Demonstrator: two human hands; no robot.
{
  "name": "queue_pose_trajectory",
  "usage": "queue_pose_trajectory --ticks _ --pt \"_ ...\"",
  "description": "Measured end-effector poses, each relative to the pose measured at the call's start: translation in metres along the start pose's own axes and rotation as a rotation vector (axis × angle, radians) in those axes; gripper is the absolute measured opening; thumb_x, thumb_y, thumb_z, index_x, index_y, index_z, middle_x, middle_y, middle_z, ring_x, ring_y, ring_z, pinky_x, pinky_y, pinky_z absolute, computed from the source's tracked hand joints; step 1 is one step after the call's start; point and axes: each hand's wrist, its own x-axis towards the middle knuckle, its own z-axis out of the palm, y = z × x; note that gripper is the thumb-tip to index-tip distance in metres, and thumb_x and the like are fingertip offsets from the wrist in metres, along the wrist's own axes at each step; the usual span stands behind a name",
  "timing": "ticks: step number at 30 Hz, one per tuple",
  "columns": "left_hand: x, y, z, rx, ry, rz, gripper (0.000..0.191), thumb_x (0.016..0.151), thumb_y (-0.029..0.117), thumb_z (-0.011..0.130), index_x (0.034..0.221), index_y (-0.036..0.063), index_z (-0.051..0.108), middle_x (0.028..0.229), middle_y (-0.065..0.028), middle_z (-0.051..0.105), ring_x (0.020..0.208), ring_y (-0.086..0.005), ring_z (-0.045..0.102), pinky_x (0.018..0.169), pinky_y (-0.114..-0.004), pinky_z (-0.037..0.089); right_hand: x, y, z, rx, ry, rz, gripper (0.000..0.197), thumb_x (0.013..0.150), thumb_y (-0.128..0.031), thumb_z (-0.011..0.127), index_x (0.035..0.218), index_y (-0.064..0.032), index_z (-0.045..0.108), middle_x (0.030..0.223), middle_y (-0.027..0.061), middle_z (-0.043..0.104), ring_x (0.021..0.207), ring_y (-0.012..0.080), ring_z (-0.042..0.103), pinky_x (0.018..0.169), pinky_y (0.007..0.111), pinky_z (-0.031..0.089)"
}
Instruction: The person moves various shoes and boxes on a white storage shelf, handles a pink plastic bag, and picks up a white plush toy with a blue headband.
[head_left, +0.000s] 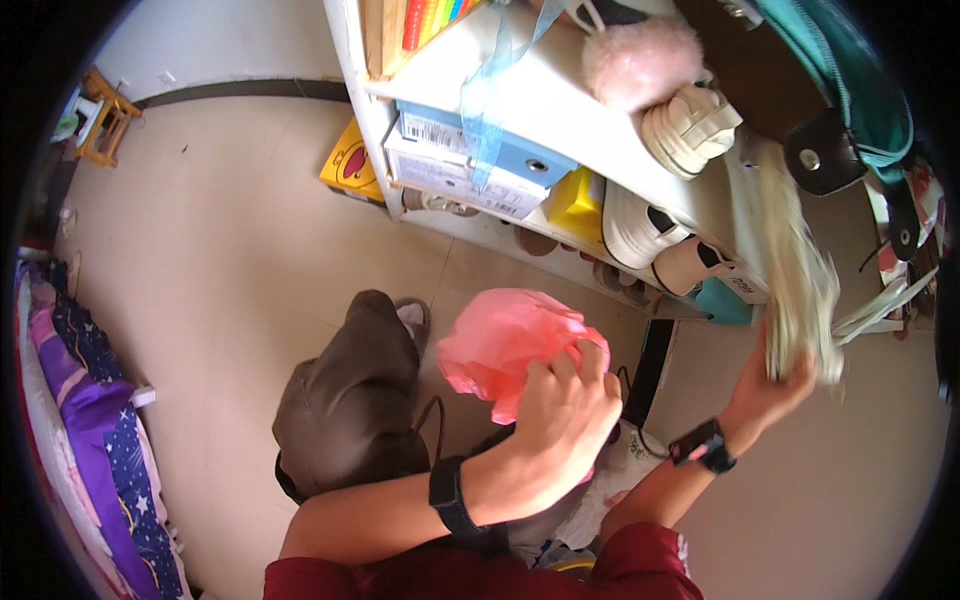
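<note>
My left hand grips a crumpled pink plastic bag and covers part of it. The bag is held above the floor, in front of the shoe shelf. Out to the right, my right hand is raised beside the shelf's end, its fingers around the lower end of a long cream-coloured bundle. Motion blur hides what the bundle is made of. Its upper part reaches up past the shelf edge.
White shelves hold pale shoes, a pink pompom and a blue shoebox. A yellow box is on the floor by them. A teal bag hangs upper right; purple bedding lies left.
</note>
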Motion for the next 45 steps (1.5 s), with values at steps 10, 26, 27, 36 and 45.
queue_pose_trajectory --ticks 10,26,27,36,45 --pt "-0.015 -0.035 -0.046 -0.058 -0.173 0.053 0.042 0.078 0.013 0.068 0.119 0.0041 0.06 0.115 -0.0164 0.058 0.088 -0.0287 0.065 0.066 -0.041 0.054 -0.151 0.022 -0.131 -0.112 -0.044 0.536 0.072 0.083 -0.049 0.052 0.134 0.0015 0.045 0.121 0.0184 0.059 0.099 0.0339 0.062 0.074 0.046 0.054" --pt "-0.026 -0.05 -0.052 0.163 -0.352 -0.045 0.021 0.074 0.012 0.073 0.091 0.0058 0.062 0.112 -0.013 0.057 0.083 -0.028 0.063 0.068 -0.04 0.05 -0.168 0.331 0.122 0.6 0.142 1.328 0.049 0.085 -0.048 0.062 0.124 -0.0199 0.055 0.125 0.0003 0.055 0.106 0.0233 0.054 0.098 0.046 0.037" --pt "-0.03 -0.051 -0.054 0.171 -0.342 -0.084 0.022 0.073 0.012 0.073 0.091 0.0055 0.062 0.113 -0.0134 0.057 0.083 -0.0285 0.063 0.068 -0.041 0.05 -0.166 0.341 0.136 0.593 0.118 1.293 0.047 0.086 -0.049 0.062 0.124 -0.0227 0.056 0.126 -0.0024 0.053 0.106 0.0211 0.053 0.1 0.045 0.035" --pt "-0.029 -0.053 -0.05 0.19 -0.432 -0.2 0.026 0.073 0.015 0.076 0.092 0.005 0.062 0.115 -0.0146 0.06 0.088 -0.0363 0.063 0.073 -0.045 0.051 -0.144 0.434 0.171 -0.12 -0.448 0.886 0.039 0.092 -0.042 0.061 0.122 -0.0171 0.059 0.115 -0.0009 0.064 0.103 0.0122 0.058 0.079 0.035 0.049" --pt "-0.016 -0.052 -0.034 0.18 -0.359 0.026 0.022 0.077 0.016 0.074 0.093 0.006 0.065 0.112 -0.0108 0.06 0.077 -0.0259 0.062 0.064 -0.038 0.051 -0.14 0.422 0.079 0.146 -0.205 1.346 0.046 0.088 -0.044 0.067 0.122 -0.0149 0.056 0.109 0.0012 0.054 0.098 0.0157 0.052 0.074 0.037 0.051"
